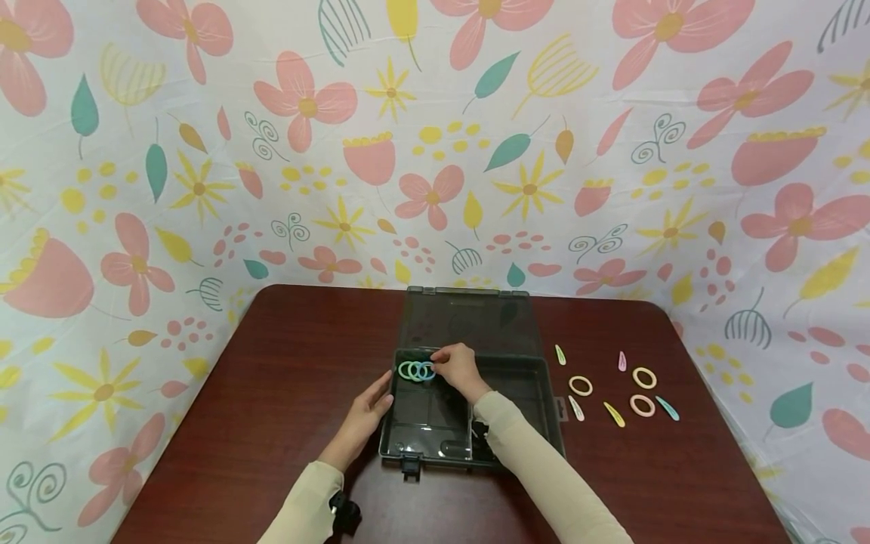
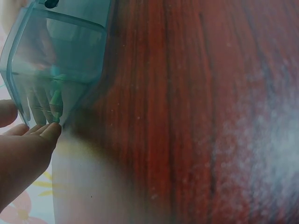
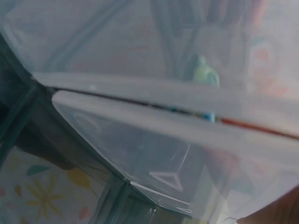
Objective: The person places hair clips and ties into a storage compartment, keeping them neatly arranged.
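A dark see-through plastic box [image 1: 435, 438] lies on the table, divided inside, with its lid [image 1: 469, 317] folded back. In its left compartment, near the far wall, several green and blue hair ties [image 1: 411, 371] overlap in a row. My right hand [image 1: 462, 372] reaches into the box and pinches the rightmost blue hair tie [image 1: 425, 375] between thumb and fingertips. My left hand [image 1: 363, 415] rests with its fingers extended against the box's left side. The left wrist view shows its fingertips [image 2: 53, 129] at the translucent outer wall [image 2: 70, 51].
Right of the box lie hair ties, among them a pink one [image 1: 642, 406] and a yellow one [image 1: 644, 378], and several snap hair clips, such as a yellow clip [image 1: 615, 414] and a blue clip [image 1: 667, 408]. The brown table [image 1: 306, 340] meets a flowered cloth [image 1: 435, 151] behind.
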{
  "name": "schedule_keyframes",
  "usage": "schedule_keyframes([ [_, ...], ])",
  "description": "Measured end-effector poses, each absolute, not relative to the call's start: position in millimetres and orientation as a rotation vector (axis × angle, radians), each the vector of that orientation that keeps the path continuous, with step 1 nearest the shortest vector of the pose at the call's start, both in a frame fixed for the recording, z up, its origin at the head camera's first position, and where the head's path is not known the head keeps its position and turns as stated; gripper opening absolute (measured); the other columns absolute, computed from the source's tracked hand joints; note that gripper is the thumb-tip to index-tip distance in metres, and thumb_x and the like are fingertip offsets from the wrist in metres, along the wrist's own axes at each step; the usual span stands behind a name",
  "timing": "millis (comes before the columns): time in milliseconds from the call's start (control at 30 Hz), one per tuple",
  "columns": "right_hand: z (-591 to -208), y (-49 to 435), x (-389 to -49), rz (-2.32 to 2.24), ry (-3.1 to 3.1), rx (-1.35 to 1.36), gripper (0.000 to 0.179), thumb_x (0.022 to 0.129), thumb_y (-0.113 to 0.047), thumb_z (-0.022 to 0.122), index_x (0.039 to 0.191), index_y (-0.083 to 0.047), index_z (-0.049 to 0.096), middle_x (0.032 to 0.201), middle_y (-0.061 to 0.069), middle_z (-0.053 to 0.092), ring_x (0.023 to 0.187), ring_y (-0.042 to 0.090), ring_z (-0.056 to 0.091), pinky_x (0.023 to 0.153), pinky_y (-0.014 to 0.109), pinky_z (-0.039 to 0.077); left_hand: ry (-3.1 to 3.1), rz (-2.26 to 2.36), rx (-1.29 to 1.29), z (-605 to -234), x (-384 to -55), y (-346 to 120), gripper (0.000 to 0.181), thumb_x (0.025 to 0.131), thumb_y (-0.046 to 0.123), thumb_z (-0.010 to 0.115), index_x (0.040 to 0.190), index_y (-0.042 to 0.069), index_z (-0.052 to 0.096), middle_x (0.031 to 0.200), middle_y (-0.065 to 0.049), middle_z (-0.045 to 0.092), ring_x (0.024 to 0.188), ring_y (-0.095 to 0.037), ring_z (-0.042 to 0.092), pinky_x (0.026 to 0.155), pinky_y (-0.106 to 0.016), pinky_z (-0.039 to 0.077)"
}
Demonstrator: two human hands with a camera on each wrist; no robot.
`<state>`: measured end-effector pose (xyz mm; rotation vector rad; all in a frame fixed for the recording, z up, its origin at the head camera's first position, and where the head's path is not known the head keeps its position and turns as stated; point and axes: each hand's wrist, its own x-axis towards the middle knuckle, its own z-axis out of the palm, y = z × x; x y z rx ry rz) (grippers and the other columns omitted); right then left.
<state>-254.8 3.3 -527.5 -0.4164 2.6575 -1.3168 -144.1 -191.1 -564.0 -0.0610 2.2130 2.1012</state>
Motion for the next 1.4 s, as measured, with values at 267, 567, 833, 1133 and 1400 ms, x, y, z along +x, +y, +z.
schedule_keyframes([
  [267, -522.4, 13.7, -257.1, -1.366, 2.586, -0.422, 0.017, 0.085, -0.002, 0.072, 0.101, 0.0, 0.075, 0.096, 0.011, 0.071, 0.084, 0.024, 0.066, 0.068, 0.034, 0.056, 2.228, 2.076, -0.07, -563.2, -143.6, -190.4, 0.054, 0.1, 0.005, 0.05, 0.151, 0.009, 0.032, 0.154, -0.017, 0.028, 0.141, -0.037, 0.026, 0.11, -0.052, 0.03],
  [567, -509.7, 31.9, -261.5, -1.519, 2.492, -0.364, 0.025, 0.087, -0.007, 0.071, 0.111, -0.001, 0.071, 0.099, 0.009, 0.071, 0.086, 0.022, 0.068, 0.073, 0.035, 0.057, 2.22, 2.092, -0.058, -562.9, -144.4, -189.9, 0.054, 0.1, 0.003, 0.049, 0.151, 0.008, 0.031, 0.154, -0.018, 0.027, 0.141, -0.037, 0.026, 0.11, -0.052, 0.029],
  [833, -503.1, 64.7, -267.6, -1.625, 2.517, -0.33, 0.027, 0.089, -0.01, 0.07, 0.116, -0.005, 0.068, 0.105, 0.012, 0.07, 0.091, 0.025, 0.067, 0.082, 0.04, 0.055, 2.223, 2.096, -0.063, -567.4, -146.5, -190.1, 0.054, 0.099, 0.003, 0.05, 0.15, 0.008, 0.033, 0.154, -0.017, 0.028, 0.141, -0.036, 0.026, 0.111, -0.051, 0.028],
  [1133, -501.6, 113.7, -266.9, -1.747, 2.563, -0.38, 0.027, 0.091, -0.011, 0.068, 0.116, -0.003, 0.067, 0.104, 0.014, 0.069, 0.097, 0.026, 0.065, 0.081, 0.037, 0.055, 2.229, 2.042, -0.097, -563.8, -143.5, -192.4, 0.055, 0.101, 0.005, 0.048, 0.152, 0.012, 0.03, 0.156, -0.015, 0.025, 0.142, -0.036, 0.023, 0.111, -0.055, 0.026],
  [1400, -505.0, 169.2, -262.8, -1.777, 2.624, -0.308, 0.031, 0.092, -0.014, 0.066, 0.121, -0.001, 0.065, 0.115, 0.021, 0.065, 0.095, 0.012, 0.065, 0.078, 0.019, 0.052, 2.235, 2.043, -0.092, -563.3, -142.8, -191.3, 0.054, 0.1, 0.007, 0.049, 0.152, 0.013, 0.032, 0.156, -0.015, 0.026, 0.142, -0.036, 0.023, 0.111, -0.054, 0.027],
])
